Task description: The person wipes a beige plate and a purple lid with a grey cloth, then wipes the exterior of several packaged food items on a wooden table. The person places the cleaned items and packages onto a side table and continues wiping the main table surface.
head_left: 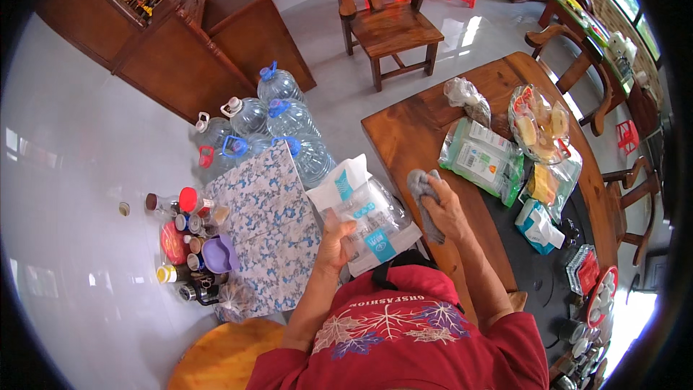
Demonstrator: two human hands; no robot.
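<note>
My left hand (334, 244) is closed on a white, clear and blue plastic package (369, 211), held in front of my body between the two tables. The thumb lies on its printed face. Its lower side is hidden. My right hand (449, 211) is closed around a bunched grey cloth (419, 186) at the near left edge of the wooden table (404, 126). One end of the cloth hangs down below the fingers. Just beyond that hand lies a green and clear plastic bag (482, 159) with a white label.
Further along the table are a glass dish of food (538, 126), a knotted plastic bag (469, 97) and a tissue pack (538, 227). To the left, a blue-patterned tabletop (256, 238) holds several jars and a purple container (219, 254). Large water bottles (292, 119) stand behind it.
</note>
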